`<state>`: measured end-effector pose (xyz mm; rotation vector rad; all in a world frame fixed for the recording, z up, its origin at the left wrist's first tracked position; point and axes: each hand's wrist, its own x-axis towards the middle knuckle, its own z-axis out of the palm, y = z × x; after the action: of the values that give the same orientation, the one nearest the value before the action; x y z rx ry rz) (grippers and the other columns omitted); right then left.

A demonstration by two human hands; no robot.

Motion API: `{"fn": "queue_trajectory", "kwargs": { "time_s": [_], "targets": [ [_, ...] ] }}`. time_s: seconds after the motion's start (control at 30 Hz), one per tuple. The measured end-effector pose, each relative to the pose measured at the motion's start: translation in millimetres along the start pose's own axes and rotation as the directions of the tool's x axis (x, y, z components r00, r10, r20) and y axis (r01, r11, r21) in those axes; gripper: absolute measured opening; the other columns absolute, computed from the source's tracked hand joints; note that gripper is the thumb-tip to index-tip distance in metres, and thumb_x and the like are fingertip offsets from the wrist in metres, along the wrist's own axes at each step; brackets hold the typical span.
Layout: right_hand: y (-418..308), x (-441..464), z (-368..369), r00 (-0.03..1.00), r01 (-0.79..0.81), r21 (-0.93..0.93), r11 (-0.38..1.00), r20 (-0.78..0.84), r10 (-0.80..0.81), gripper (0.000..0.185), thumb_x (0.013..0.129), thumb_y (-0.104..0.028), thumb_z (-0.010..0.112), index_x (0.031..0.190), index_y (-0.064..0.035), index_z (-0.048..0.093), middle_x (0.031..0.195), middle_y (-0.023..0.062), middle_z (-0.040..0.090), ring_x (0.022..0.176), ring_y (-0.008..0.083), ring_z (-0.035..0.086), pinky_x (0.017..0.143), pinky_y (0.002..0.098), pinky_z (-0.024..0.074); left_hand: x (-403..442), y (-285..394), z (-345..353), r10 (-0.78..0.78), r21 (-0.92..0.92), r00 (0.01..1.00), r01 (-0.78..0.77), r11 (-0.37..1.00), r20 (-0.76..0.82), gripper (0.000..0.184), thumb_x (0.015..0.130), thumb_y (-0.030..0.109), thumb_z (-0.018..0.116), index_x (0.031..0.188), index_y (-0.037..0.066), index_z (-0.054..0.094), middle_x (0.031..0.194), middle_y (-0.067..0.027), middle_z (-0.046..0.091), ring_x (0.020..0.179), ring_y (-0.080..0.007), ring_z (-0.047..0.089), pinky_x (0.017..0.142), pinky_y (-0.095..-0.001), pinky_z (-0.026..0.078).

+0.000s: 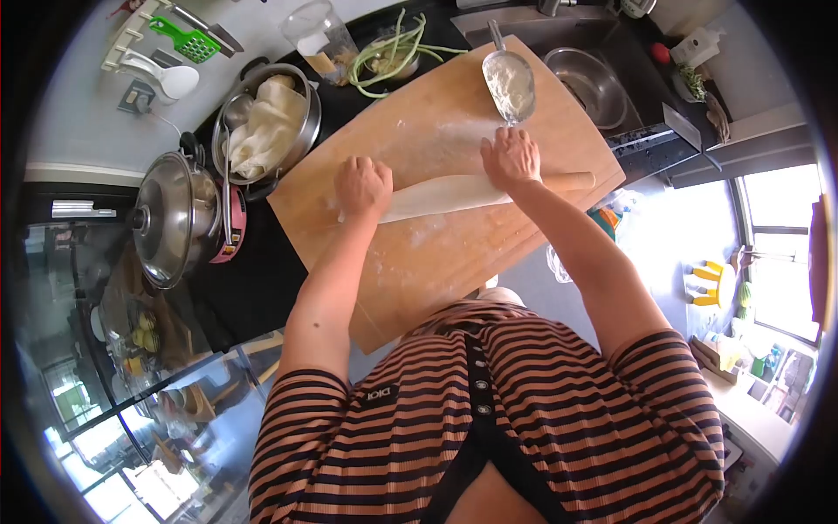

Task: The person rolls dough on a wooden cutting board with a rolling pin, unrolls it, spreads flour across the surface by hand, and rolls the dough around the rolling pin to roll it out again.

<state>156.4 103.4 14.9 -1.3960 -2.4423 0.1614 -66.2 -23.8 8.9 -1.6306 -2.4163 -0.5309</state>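
A pale sheet of dough (445, 196) is wrapped around a wooden rolling pin (572, 181), whose right end sticks out bare. The roll lies across a floured wooden board (410, 271). My left hand (364, 185) is closed over the roll's left part, fingers curled. Further right, my right hand (511, 159) rests on the roll near the bare wood, its fingers bent over the top. A metal scoop (509, 85) holding flour lies on the board just beyond my right hand.
Left of the board stand a steel pot (307, 131) with pale dough-like sheets and a ladle, and a lidded pot (166, 220). Behind are a clear container (319, 39) and green beans (401, 54). A metal basin (587, 86) sits in the sink at the back right.
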Motion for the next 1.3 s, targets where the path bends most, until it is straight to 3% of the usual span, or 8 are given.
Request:
{"fn": "queue_trajectory", "kwargs": {
  "time_s": [0.13, 0.2, 0.33, 0.43, 0.53, 0.67, 1.03, 1.3],
  "targets": [
    [-52, -22, 12, 0.981, 0.163, 0.078, 0.984, -0.122, -0.153, 0.031, 0.082, -0.035, 0.053, 0.094, -0.0056, 0.057, 0.098, 0.012, 0.056, 0.098, 0.0294, 0.05, 0.08, 0.0449, 0.0397, -9, 56, 4, 0.227, -0.037, 0.94, -0.244, 0.969, -0.257, 0.024, 0.083, 0.024, 0.052, 0.084, 0.003, 0.063, 0.096, -0.0147, 0.063, 0.09, -0.034, 0.057, 0.084, -0.048, 0.042],
    [-61, -39, 10, 0.995, 0.085, 0.161, 0.983, 0.031, -0.092, 0.03, 0.08, -0.033, 0.054, 0.091, -0.0056, 0.056, 0.095, 0.0128, 0.057, 0.095, 0.0301, 0.052, 0.078, 0.0437, 0.0414, -31, 70, 11, 0.18, -0.079, 0.964, -0.199, 0.977, -0.197, 0.026, 0.084, 0.025, 0.052, 0.087, 0.003, 0.065, 0.101, -0.0139, 0.063, 0.093, -0.0332, 0.057, 0.088, -0.0458, 0.042],
    [-62, -13, 10, 0.994, 0.113, 0.223, 0.968, -0.033, -0.109, 0.025, 0.082, -0.028, 0.054, 0.088, -0.0042, 0.055, 0.093, 0.0148, 0.059, 0.09, 0.0333, 0.055, 0.075, 0.0443, 0.0448, -9, 66, 26, 0.08, -0.217, 0.983, -0.115, 0.969, -0.166, 0.026, 0.085, 0.026, 0.051, 0.086, 0.004, 0.064, 0.097, -0.0142, 0.064, 0.09, -0.0335, 0.059, 0.083, -0.0441, 0.045],
    [-61, 18, 26, 0.996, 0.075, 0.188, 0.979, -0.066, -0.064, 0.028, 0.083, -0.032, 0.052, 0.089, -0.0041, 0.056, 0.095, 0.0153, 0.058, 0.093, 0.0332, 0.054, 0.076, 0.0445, 0.0449, 26, 67, 25, -0.127, -0.191, 0.988, 0.143, 0.971, 0.093, 0.025, 0.086, 0.025, 0.05, 0.08, 0.004, 0.063, 0.09, -0.0153, 0.064, 0.083, -0.0345, 0.06, 0.075, -0.0441, 0.047],
    [-48, 31, 21, 0.991, 0.086, 0.163, 0.983, -0.118, -0.067, 0.034, 0.085, -0.037, 0.051, 0.089, -0.0041, 0.056, 0.095, 0.0144, 0.059, 0.093, 0.0318, 0.054, 0.077, 0.0444, 0.0433, 31, 45, 22, -0.035, -0.266, 0.999, 0.023, 0.964, -0.041, 0.026, 0.088, 0.025, 0.046, 0.08, 0.008, 0.063, 0.087, -0.0142, 0.063, 0.084, -0.0339, 0.06, 0.072, -0.0439, 0.048],
    [-2, -6, 2, 0.991, 0.117, 0.073, 0.99, -0.077, -0.112, 0.035, 0.085, -0.04, 0.052, 0.087, -0.0046, 0.057, 0.091, 0.0139, 0.061, 0.09, 0.0318, 0.055, 0.077, 0.045, 0.0423, -19, -25, 7, 0.07, -0.041, 0.995, -0.073, 0.996, -0.072, 0.029, 0.09, 0.026, 0.043, 0.073, 0.007, 0.057, 0.08, -0.0129, 0.06, 0.077, -0.0339, 0.058, 0.069, -0.0454, 0.047],
    [-2, -77, -31, 0.98, 0.066, 0.102, 0.993, 0.181, -0.083, 0.032, 0.083, -0.035, 0.056, 0.089, -0.0035, 0.056, 0.09, 0.0139, 0.059, 0.091, 0.0315, 0.055, 0.076, 0.0456, 0.0433, -94, -5, -30, 0.025, -0.107, 0.998, -0.019, 0.994, 0.055, 0.018, 0.086, 0.023, 0.048, 0.078, 0.009, 0.055, 0.082, -0.0107, 0.057, 0.076, -0.0329, 0.056, 0.067, -0.0451, 0.045],
    [-9, -3, -5, 0.996, -0.024, 0.069, 0.997, 0.085, 0.019, 0.036, 0.085, -0.036, 0.051, 0.096, -0.0026, 0.056, 0.098, 0.0166, 0.058, 0.098, 0.0343, 0.052, 0.082, 0.0461, 0.0425, -24, -19, -11, 0.001, -0.149, 0.998, 0.008, 0.989, 0.062, 0.018, 0.083, 0.022, 0.051, 0.081, 0.006, 0.057, 0.088, -0.0125, 0.059, 0.083, -0.0335, 0.057, 0.072, -0.0448, 0.047]
  ]
}}
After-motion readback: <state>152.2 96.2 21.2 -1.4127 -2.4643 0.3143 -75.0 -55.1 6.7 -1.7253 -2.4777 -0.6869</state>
